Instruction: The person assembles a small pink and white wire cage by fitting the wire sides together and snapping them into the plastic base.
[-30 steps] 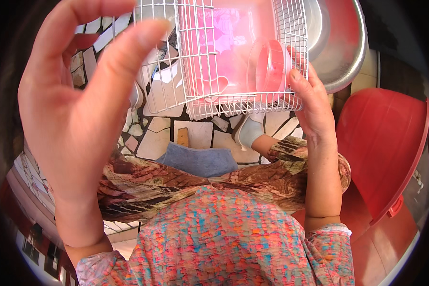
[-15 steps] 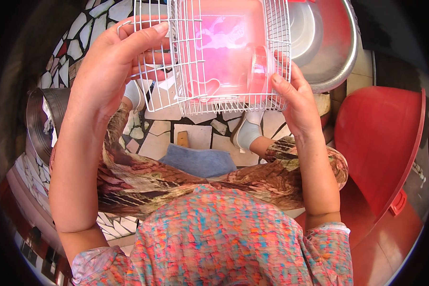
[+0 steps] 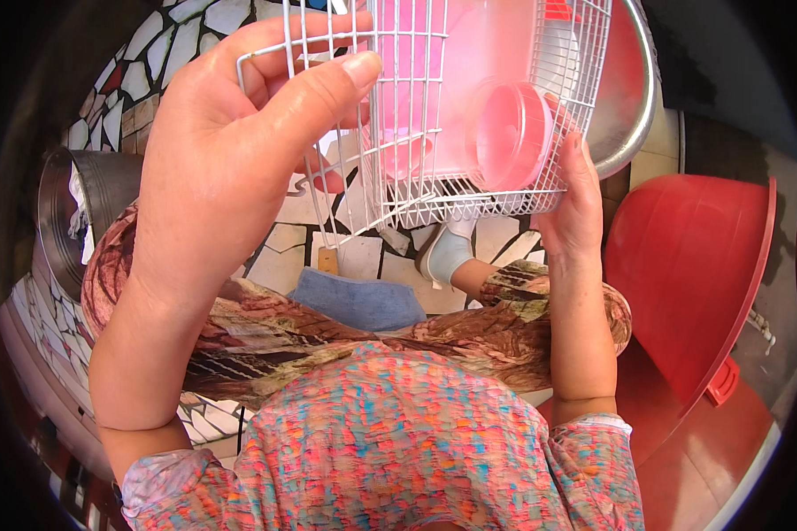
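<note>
Held up in front of me is a small wire pet cage (image 3: 584, 62) with white bars and a pink plastic inside. My left hand (image 3: 208, 159) grips its open wire panel (image 3: 329, 237), thumb in front and fingers passing through the bars. That panel stands angled out from the cage's left side. On the other side, my right hand (image 3: 575, 208) holds the cage by its lower right corner, some fingers hidden behind the mesh. Within the cage is a round pink plastic wheel or dish (image 3: 512, 137), next to the right wall. The cage's top runs out of view.
Behind the cage at the right stands a large metal basin (image 3: 642, 97). A red plastic tub (image 3: 690, 274) leans at my right. To my left is a dark metal bucket (image 3: 106, 190). A blue cloth (image 3: 358, 299) lies between my legs on the stone-patterned floor (image 3: 279, 252).
The cage has shifted right and tilted, and its wire panel has swung further toward me. My left hand has come closer and moved right; my right hand keeps its hold.
</note>
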Motion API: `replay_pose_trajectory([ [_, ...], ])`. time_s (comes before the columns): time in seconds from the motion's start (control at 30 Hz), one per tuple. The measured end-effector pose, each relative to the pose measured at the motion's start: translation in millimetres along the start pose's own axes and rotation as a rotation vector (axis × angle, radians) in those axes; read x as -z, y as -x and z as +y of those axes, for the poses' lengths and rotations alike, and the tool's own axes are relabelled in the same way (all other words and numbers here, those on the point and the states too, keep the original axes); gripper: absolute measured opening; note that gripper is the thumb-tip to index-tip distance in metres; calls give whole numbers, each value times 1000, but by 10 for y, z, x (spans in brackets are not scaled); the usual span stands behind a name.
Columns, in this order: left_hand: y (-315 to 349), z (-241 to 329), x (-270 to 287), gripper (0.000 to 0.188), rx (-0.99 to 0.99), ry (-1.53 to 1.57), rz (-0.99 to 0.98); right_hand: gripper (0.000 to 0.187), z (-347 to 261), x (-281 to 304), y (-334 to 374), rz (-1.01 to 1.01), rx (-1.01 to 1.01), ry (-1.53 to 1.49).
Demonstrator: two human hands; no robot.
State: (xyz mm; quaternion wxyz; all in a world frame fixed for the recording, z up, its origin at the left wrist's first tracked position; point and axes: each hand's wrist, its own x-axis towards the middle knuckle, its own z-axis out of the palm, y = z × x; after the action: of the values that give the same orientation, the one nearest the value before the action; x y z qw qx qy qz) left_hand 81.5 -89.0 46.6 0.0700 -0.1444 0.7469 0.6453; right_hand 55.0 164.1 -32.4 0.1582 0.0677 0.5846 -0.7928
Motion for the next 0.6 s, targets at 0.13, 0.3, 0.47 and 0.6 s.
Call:
replay_pose_trajectory([
  [0.13,-31,-13,15,44,15,98,-20,50,-130,6,-6,44,104,61],
  [0.3,-92,-150,-38,48,15,329,-112,51,-402,7,-57,94,336,224],
  [0.47,-112,-252,-221,58,163,521,-124,49,-637,-40,-111,169,641,646],
  [0.6,-166,-275,-285,57,176,614,-121,48,-773,-108,-90,197,787,849],
])
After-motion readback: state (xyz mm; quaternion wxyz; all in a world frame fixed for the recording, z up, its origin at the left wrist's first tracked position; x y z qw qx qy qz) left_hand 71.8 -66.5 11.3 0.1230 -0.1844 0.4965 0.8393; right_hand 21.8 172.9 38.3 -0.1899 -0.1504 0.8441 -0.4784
